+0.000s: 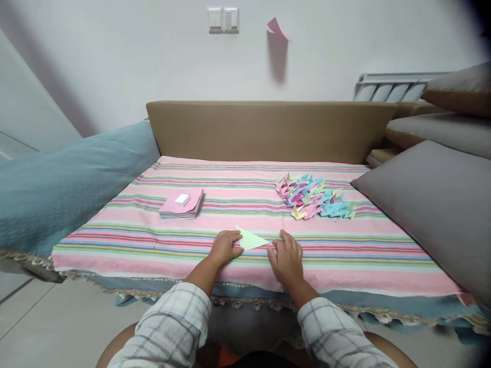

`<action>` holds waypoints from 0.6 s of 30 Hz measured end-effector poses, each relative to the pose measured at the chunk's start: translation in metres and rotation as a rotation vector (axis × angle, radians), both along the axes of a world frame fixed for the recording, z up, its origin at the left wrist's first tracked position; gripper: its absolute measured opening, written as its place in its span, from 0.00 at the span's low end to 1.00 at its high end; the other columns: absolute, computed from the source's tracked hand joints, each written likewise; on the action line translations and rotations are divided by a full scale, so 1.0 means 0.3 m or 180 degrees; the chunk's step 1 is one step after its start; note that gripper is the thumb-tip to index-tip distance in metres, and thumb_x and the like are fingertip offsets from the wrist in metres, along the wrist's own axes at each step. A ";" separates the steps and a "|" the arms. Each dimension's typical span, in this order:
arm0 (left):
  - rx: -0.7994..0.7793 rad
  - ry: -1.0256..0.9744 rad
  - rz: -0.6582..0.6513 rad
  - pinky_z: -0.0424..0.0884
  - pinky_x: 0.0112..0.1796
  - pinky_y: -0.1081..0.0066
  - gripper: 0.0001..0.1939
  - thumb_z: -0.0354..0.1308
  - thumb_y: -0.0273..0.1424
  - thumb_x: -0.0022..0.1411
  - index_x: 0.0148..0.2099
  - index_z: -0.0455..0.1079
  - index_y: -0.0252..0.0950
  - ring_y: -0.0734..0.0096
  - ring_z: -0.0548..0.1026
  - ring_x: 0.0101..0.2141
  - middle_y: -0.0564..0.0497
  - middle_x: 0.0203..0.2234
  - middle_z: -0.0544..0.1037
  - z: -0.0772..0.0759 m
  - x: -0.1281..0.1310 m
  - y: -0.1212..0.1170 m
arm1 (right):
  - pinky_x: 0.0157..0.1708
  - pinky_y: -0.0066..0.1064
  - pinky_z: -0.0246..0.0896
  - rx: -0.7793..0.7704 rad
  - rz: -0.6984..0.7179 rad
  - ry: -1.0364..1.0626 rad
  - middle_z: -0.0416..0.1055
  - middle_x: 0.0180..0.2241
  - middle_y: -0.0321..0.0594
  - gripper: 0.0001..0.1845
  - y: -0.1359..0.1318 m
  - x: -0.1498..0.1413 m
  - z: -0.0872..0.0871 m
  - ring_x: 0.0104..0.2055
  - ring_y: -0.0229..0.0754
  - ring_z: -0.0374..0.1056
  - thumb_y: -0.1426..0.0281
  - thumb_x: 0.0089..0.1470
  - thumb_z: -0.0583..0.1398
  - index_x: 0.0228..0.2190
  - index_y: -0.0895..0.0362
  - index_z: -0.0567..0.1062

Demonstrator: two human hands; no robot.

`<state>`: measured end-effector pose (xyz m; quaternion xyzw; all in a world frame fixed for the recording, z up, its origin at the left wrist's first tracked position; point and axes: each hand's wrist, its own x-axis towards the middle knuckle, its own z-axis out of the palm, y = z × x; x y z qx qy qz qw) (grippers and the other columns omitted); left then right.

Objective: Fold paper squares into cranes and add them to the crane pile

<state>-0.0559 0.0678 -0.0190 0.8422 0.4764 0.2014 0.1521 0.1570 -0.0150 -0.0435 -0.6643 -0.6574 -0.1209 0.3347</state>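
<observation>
A pale green sheet of origami paper (251,239), folded to a pointed triangle, lies flat on the striped cloth in front of me. Its narrow tip points right. My left hand (224,248) grips the wide left end between thumb and fingers and covers part of it. Beside the right tip rests my right hand (287,256), with thumb and fingers apart; whether a fingertip touches the paper I cannot tell. Farther back on the right is a pile of folded paper cranes (314,197) in pink, blue, yellow, green and purple.
Back left, a stack of square paper (172,205) carries a small white block (182,199). The striped cloth (126,245) covers the sofa seat. A brown backrest (268,130) stands behind, a blue armrest (76,174) at left and grey cushions (433,194) at right.
</observation>
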 end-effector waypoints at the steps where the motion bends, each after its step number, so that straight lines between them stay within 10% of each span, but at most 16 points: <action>1: 0.0005 -0.0004 0.0003 0.62 0.53 0.61 0.22 0.63 0.33 0.46 0.47 0.73 0.38 0.59 0.70 0.49 0.47 0.49 0.74 -0.002 -0.001 0.000 | 0.54 0.49 0.44 0.0093 0.0085 -0.0030 0.62 0.55 0.52 0.13 0.000 -0.005 0.004 0.57 0.54 0.54 0.64 0.56 0.54 0.40 0.58 0.73; 7: 0.0073 -0.0042 -0.0017 0.62 0.53 0.60 0.22 0.63 0.33 0.46 0.47 0.73 0.38 0.59 0.71 0.49 0.47 0.49 0.74 -0.007 -0.003 -0.001 | 0.56 0.44 0.38 0.0293 0.1327 -0.0565 0.69 0.49 0.41 0.15 0.017 -0.076 0.031 0.51 0.45 0.60 0.65 0.57 0.54 0.46 0.51 0.70; 18: -0.0095 -0.0254 0.0437 0.64 0.52 0.61 0.14 0.60 0.35 0.51 0.41 0.76 0.39 0.60 0.72 0.47 0.49 0.44 0.77 0.024 0.027 -0.023 | 0.50 0.43 0.43 -0.0108 0.1305 -0.0608 0.70 0.46 0.41 0.13 0.028 -0.108 0.023 0.47 0.46 0.60 0.62 0.58 0.54 0.43 0.51 0.71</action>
